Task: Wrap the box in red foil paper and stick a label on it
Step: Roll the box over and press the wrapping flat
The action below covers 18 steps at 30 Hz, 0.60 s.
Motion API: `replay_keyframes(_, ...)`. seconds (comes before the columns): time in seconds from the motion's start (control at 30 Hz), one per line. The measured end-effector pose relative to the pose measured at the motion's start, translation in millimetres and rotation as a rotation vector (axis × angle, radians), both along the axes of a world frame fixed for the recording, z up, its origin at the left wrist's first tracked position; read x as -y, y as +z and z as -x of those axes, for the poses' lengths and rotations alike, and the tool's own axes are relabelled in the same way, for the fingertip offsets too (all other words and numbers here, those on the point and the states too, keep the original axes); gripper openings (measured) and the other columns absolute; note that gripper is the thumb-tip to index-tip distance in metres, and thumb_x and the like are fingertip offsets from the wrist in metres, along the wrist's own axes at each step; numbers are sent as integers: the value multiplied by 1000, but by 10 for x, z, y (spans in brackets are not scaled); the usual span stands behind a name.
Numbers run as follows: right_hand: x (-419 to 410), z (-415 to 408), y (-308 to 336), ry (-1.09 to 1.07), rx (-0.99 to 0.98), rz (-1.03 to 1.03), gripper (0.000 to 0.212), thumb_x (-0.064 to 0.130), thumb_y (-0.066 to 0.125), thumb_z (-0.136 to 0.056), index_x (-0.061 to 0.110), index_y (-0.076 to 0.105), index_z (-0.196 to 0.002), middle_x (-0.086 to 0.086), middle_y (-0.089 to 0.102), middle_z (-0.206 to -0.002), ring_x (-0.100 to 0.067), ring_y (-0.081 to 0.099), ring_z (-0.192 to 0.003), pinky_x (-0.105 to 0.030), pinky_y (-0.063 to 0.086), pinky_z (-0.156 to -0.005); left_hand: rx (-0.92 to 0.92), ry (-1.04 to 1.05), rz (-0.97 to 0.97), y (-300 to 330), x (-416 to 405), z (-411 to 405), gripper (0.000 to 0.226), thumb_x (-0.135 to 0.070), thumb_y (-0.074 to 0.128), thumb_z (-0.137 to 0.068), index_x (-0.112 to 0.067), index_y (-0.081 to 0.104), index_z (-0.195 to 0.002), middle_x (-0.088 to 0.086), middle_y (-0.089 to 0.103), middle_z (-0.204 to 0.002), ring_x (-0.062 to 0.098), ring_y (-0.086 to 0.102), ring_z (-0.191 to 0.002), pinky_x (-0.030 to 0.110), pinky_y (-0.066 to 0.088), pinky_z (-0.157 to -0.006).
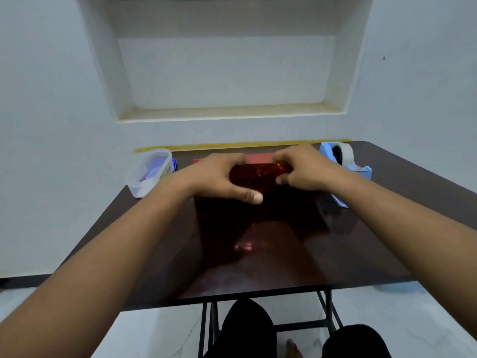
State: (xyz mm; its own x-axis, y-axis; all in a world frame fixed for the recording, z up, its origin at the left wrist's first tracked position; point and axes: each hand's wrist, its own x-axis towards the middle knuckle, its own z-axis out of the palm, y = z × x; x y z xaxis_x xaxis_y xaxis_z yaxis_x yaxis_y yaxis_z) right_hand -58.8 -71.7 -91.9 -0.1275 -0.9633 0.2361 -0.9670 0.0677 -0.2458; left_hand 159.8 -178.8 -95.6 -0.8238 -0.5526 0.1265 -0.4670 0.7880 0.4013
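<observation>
Progress: early in the wrap — the red foil paper [258,228] lies spread on the dark table [387,228], its far part drawn up over the box [254,175], I judge.
Left to do: closing the wrap, taping, the label — none visible yet.
Left hand [219,177]: fingers curled over the foil-covered box's left end, thumb pressing the foil.
Right hand [304,169]: pinching the foil at the right end.
Box: between both hands, far middle of the table.
Nearby: tape dispenser [344,157] right; plastic container [151,171] left.
</observation>
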Motion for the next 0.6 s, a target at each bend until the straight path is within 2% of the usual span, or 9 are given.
replay_keyframes(0.03, 47, 19, 47, 11, 4, 15, 26, 23, 80, -85, 27, 70, -108, 5, 62, -90, -21, 60, -90, -30, 45, -78, 21, -8, 86, -28, 38, 34, 62, -77, 78, -62, -38, 61, -106, -19, 65, -98, 4, 64, -95, 26, 51, -78)
replay_keyframes(0.07, 98, 47, 89, 18, 2, 30, 31, 24, 81, -85, 24, 71, -114, 2, 64, -96, -21, 60, -92, -29, 45, -80, 9, 4, 164, -35, 98, 70, 47, -66, 80, -70, -37, 60, -101, -18, 63, -92, 9, 65, -93, 29, 48, -74)
replay_keyframes(0.13, 173, 110, 181, 7, -18, 57, 38, 27, 83, -84, 20, 71, -119, -3, 67, -101, -21, 60, -95, -29, 45, -82, -79, 89, 227, 21, 238, 95, 22, -44, 79, -86, -32, 68, -102, -13, 62, -85, 18, 64, -91, 27, 42, -75)
replay_keyframes(0.2, 206, 199, 271, -15, -28, 59, 43, 29, 86, -82, 17, 72, -120, -3, 65, -97, -21, 59, -93, -28, 44, -81, -128, 150, 211, 108, 406, 80, 23, -39, 78, -90, -23, 76, -107, -7, 66, -85, 19, 63, -89, 24, 41, -77)
replay_keyframes(0.27, 240, 327, 331, -54, -19, 40, 42, 29, 86, -82, 17, 73, -120, -3, 66, -98, -22, 60, -96, -29, 45, -84, -118, 162, 125, 205, 531, 57, 18, -39, 78, -91, -21, 77, -95, -2, 71, -80, 19, 66, -84, 25, 45, -73)
replay_keyframes(0.37, 340, 502, 367, -66, -27, 31, 22, 25, 76, -91, 17, 75, -112, 1, 66, -90, -25, 63, -100, -29, 44, -80, -76, 167, 20, 276, 737, 75, 19, -42, 77, -91, -28, 74, -79, -9, 69, -70, 9, 62, -72, 24, 47, -69)
replay_keyframes(0.43, 418, 544, 333, -75, -20, 12, 20, 21, 68, -97, 18, 74, -115, 1, 64, -93, -22, 59, -96, -26, 39, -81, -45, 177, -15, 282, 822, 96, 21, -44, 80, -87, -27, 76, -76, -14, 69, -66, 7, 62, -73, 23, 47, -70)
replay_keyframes(0.5, 511, 552, 307, -89, -18, -8, 24, 19, 64, -99, 17, 73, -121, -1, 64, -99, -19, 55, -95, -25, 38, -83, -47, 180, -78, 304, 934, 135, 23, -45, 85, -81, -23, 81, -84, -8, 76, -76, 11, 68, -80, 26, 50, -79)
replay_keyframes(0.6, 628, 551, 273, -113, -49, -29, 27, 20, 67, -97, 17, 72, -124, -5, 68, -109, -20, 57, -98, -25, 42, -85, -50, 195, -195, 269, 1110, 189, 28, -44, 89, -76, -22, 84, -93, -5, 79, -109, 14, 72, -104, 30, 53, -96)
